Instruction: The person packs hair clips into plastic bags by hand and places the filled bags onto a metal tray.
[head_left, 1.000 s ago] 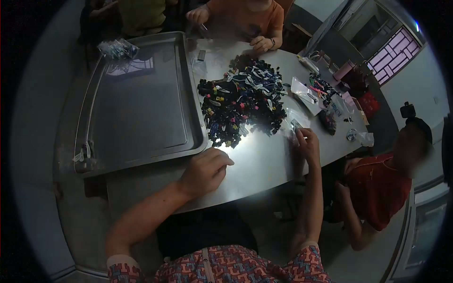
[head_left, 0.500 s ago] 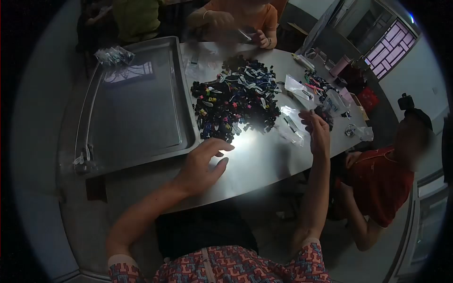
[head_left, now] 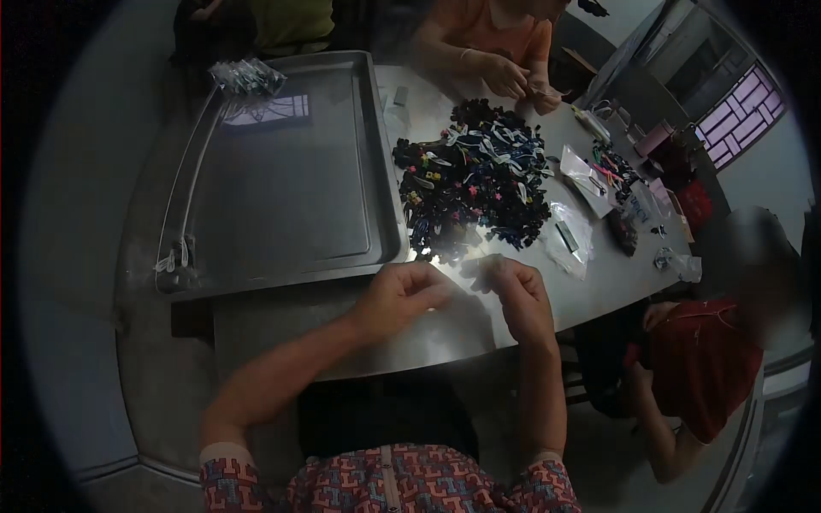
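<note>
My left hand (head_left: 402, 299) is over the table's near part by the tray's corner, thumb and fingers drawn together; what lies between them is too blurred to make out. Close to its right, my right hand (head_left: 516, 295) has its fingertips pinched, with something small and pale, perhaps clear plastic, at the tips. Just beyond both hands lies a large pile of dark hair clips and bands (head_left: 479, 175), with white, pink and yellow pieces in it. Right of the pile, a clear bag with a dark strip (head_left: 567, 238) rests on the metal table (head_left: 445, 342).
A large metal tray (head_left: 291, 188) stands at the left, with filled plastic bags (head_left: 248, 77) at its far corner. More packets and colourful bands (head_left: 614, 171) lie at the right. A person in orange (head_left: 492, 38) sits opposite; another in red (head_left: 701, 368) sits at the right.
My right hand has moved left from the clear bag towards my left hand, its fingers closing. My left hand's fingers have drawn together. The person opposite has brought both hands together.
</note>
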Tool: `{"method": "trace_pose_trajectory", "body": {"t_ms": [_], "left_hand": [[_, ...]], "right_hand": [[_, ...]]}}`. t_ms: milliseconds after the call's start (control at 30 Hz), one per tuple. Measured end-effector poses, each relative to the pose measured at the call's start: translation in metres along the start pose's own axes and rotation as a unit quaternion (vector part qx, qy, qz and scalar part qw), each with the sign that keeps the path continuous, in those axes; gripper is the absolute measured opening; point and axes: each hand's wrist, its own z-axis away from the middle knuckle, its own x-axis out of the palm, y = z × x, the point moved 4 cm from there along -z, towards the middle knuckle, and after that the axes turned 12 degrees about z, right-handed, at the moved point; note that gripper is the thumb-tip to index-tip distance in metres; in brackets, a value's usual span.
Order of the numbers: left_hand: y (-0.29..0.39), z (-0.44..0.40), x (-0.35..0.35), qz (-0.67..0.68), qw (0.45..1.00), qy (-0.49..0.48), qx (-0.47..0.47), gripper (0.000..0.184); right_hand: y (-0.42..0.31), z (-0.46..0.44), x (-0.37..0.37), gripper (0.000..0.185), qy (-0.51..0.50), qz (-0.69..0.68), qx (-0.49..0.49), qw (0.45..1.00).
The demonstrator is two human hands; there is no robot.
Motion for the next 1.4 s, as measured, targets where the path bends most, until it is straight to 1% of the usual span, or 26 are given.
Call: {"method": "trace_pose_trajectory", "body": {"t_ms": [33,67,100,167,233,300,400,433,467,533,567,600,667,700,767,867,967,1067,1133,1167,1200,1233,1300,1333,1367,1400], "left_hand": [[-0.001,0.000,-0.003,0.033,0.999,0.021,0.013,0.020],[-0.001,-0.001,-0.005,0.067,0.997,0.042,0.025,0.018],[0.001,-0.002,-0.005,0.091,0.994,0.054,0.029,0.017],[0.004,-0.001,-0.004,0.103,0.991,0.067,0.049,0.017],[0.004,-0.001,-0.006,0.114,0.988,0.082,0.070,0.017],[0.002,-0.001,-0.009,0.115,0.985,0.101,0.084,0.016],[0.003,0.000,-0.006,0.122,0.983,0.104,0.093,0.014],[0.001,0.000,-0.006,0.123,0.983,0.104,0.091,0.014],[-0.001,0.000,-0.006,0.126,0.982,0.103,0.100,0.013],[-0.003,0.000,-0.007,0.129,0.981,0.101,0.107,0.013],[-0.003,0.001,-0.007,0.121,0.982,0.102,0.107,0.013],[-0.002,0.000,-0.008,0.112,0.982,0.104,0.109,0.013],[-0.001,0.000,-0.006,0.116,0.981,0.106,0.111,0.013],[-0.001,0.001,-0.006,0.121,0.981,0.108,0.111,0.013],[0.003,0.001,-0.004,0.112,0.983,0.099,0.110,0.012],[0.001,0.000,-0.001,0.104,0.986,0.077,0.107,0.012],[-0.004,0.000,0.000,0.117,0.986,0.063,0.102,0.011],[-0.003,0.001,-0.003,0.125,0.985,0.067,0.096,0.011],[-0.004,0.001,-0.005,0.121,0.985,0.073,0.094,0.010],[-0.005,0.001,-0.006,0.118,0.988,0.061,0.083,0.012],[-0.006,0.000,-0.005,0.116,0.990,0.049,0.071,0.015],[-0.005,0.000,-0.004,0.116,0.989,0.049,0.071,0.015],[0.001,0.000,0.001,0.169,0.984,0.039,0.048,0.032],[0.005,0.000,0.001,0.169,0.984,0.040,0.048,0.032],[0.010,0.000,0.000,0.187,0.980,0.030,0.065,0.039],[0.015,-0.001,-0.002,0.205,0.975,0.020,0.082,0.047]], "right_hand": [[0.001,0.000,0.001,0.050,0.024,0.004,0.031,0.999],[0.003,-0.003,-0.001,0.059,0.021,-0.023,0.004,0.999],[0.005,-0.003,-0.002,0.059,0.020,-0.022,0.006,1.000],[0.008,0.002,-0.007,0.063,0.052,-0.103,-0.012,0.993],[0.014,0.010,-0.005,0.060,0.035,-0.108,-0.014,0.993],[0.011,0.022,0.002,0.058,0.059,-0.072,-0.011,0.996],[0.003,0.038,0.024,0.053,0.067,-0.108,0.016,0.992],[-0.001,0.041,0.031,0.045,0.072,-0.147,0.039,0.986],[0.001,0.040,0.039,0.045,0.074,-0.147,0.040,0.985],[0.009,0.040,0.049,0.035,0.127,-0.144,0.037,0.981],[0.012,0.039,0.053,0.022,0.163,-0.173,0.082,0.968],[0.018,0.037,0.054,0.022,0.163,-0.174,0.082,0.968],[0.032,0.032,0.055,0.014,0.184,-0.245,0.059,0.950],[0.032,0.032,0.055,0.014,0.184,-0.245,0.059,0.950],[0.026,0.034,0.049,0.011,0.227,-0.194,0.064,0.952],[0.013,0.036,0.043,0.012,0.254,-0.185,0.032,0.949],[0.011,0.038,0.041,0.013,0.271,-0.184,0.027,0.944],[0.007,0.035,0.047,0.014,0.263,-0.197,0.004,0.944],[0.007,0.036,0.050,0.013,0.248,-0.175,0.021,0.952],[0.007,0.036,0.052,0.012,0.234,-0.154,0.036,0.959],[0.011,0.039,0.049,0.009,0.199,-0.172,0.025,0.964],[0.010,0.039,0.046,0.009,0.199,-0.172,0.025,0.964],[0.005,0.037,0.040,0.007,0.219,-0.159,0.004,0.963],[0.004,0.037,0.037,0.006,0.229,-0.152,-0.006,0.961],[0.004,0.038,0.030,0.006,0.229,-0.152,-0.006,0.961],[0.002,0.040,0.023,0.005,0.208,-0.058,-0.024,0.976]]}}
